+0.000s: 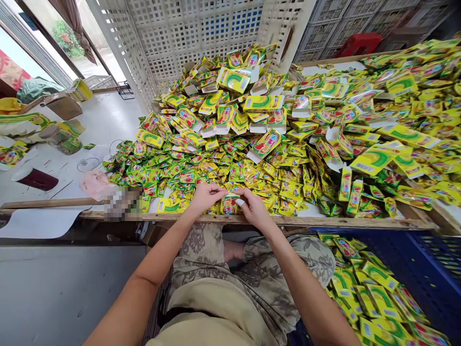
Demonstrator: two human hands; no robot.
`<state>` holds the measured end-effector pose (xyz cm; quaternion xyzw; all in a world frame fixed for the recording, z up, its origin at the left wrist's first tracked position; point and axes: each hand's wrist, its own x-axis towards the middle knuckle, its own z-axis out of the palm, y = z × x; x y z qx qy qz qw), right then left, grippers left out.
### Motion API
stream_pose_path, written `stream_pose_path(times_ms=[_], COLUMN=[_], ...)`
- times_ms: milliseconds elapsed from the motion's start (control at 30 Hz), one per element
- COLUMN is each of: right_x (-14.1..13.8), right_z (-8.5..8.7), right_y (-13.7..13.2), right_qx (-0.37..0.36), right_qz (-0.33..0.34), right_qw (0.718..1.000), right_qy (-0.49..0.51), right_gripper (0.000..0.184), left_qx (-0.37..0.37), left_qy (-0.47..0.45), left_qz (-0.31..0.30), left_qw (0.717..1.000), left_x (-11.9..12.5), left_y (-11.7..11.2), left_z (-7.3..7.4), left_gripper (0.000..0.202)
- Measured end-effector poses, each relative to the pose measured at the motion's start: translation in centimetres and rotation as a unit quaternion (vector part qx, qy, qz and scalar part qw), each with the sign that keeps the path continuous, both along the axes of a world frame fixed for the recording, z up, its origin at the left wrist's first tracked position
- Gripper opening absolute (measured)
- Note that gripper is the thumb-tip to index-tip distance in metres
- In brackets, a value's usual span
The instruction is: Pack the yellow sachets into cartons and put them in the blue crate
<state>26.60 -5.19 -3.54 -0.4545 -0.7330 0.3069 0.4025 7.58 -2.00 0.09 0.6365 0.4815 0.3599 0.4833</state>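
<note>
Between my two hands is a small printed carton (229, 204), green and yellow with a red design, held upright just above the table's front edge. My left hand (208, 197) pinches at its upper left edge, thumb and forefinger together. My right hand (253, 207) grips its upper right side, and something white shows at the thumb. The carton's opening and what lies inside cannot be made out. Small green sachets (135, 168) and yellow sachets (284, 185) lie heaped right beyond my fingers. Behind them rises a pile of cartons (234, 80), several with white flaps sticking out.
A white perforated crate (144, 48) lies tipped at the back, its cartons spilling forward. Below right, a blue crate (406, 254) holds closed cartons (374, 288). A wooden rim (306, 220) edges the table. At left are a dark red cup (38, 178) and a jar (63, 140).
</note>
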Motion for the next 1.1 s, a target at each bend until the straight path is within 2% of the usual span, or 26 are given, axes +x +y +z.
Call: stream_pose_path(times_ms=[133,233,333,400,500,667,767,833,933,1000,1100], right_x=[0.0,0.1,0.4,0.5,0.6,0.6,0.5,0.4,0.3,0.1,-0.1], right_z=[0.3,0.2,-0.8,-1.6,-2.3,-2.1,-2.1,-2.1,-2.2,-2.3,-2.3], right_y=[0.0,-0.1,-0.1,0.1,0.1,-0.5,-0.7,-0.6,-0.4,-0.3,-0.2], right_qx=[-0.002,-0.005,0.017,0.016,0.014,0.019,0.02,0.022,0.033,0.034,0.019], right_qz=[-0.005,0.005,-0.003,-0.007,0.006,0.015,0.008,-0.002,-0.014,-0.023,-0.034], right_qw=[1.0,0.999,0.999,0.999,0.999,0.999,0.999,0.999,0.999,0.999,0.999], right_qy=[-0.019,-0.037,-0.035,-0.04,-0.031,-0.021,-0.025,-0.028,-0.023,-0.015,-0.005], right_gripper=[0.019,0.02,0.021,0.023,0.024,0.025,0.026,0.027,0.027,0.026,0.027], left_qx=[0.034,0.122,0.19,0.194,0.177,0.157,0.169,0.201,0.238,0.23,0.18], left_qy=[0.028,0.091,0.148,0.162,0.137,0.064,0.06,0.072,0.125,0.213,0.374], left_qz=[0.003,-0.006,-0.053,-0.089,-0.117,-0.116,-0.105,-0.057,0.107,0.228,0.336], left_qw=[0.999,0.988,0.969,0.963,0.968,0.979,0.978,0.975,0.957,0.922,0.846], left_x=[0.2,0.1,-0.3,-0.8,-1.5,-1.4,-1.4,-2.5,-7.0,-11.7,-19.4], left_y=[-0.1,-0.5,-0.5,-0.3,-0.1,-0.6,-1.3,-1.9,-3.0,-3.8,-4.6], left_z=[-0.1,0.1,0.4,0.4,-0.1,-1.0,-0.4,0.5,1.5,1.8,1.7], left_gripper=[0.019,0.018,0.019,0.019,0.021,0.02,0.018,0.018,0.021,0.023,0.039])
